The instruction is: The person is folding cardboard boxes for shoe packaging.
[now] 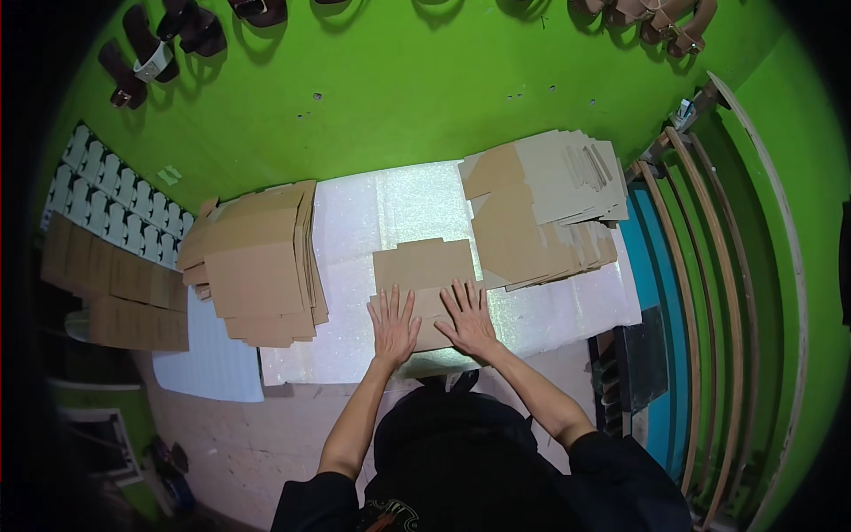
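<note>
Both hands flat, fingers spread, gripping nothing: left hand [393,324] and right hand [466,317] press side by side on the near half of a flat cardboard blank [423,264]. Blank lies mid-table on the white sheet [377,213], close to the near edge. Left of it, a brown stack [257,266]; right and further back, a fanned grey-brown stack [545,208]. Behind, green wall [399,89] w/ sandals [160,44] hanging up top.

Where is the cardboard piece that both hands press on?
In the head view, the cardboard piece lies flat mid-table under the left hand and right hand, between two cardboard stacks.
</note>
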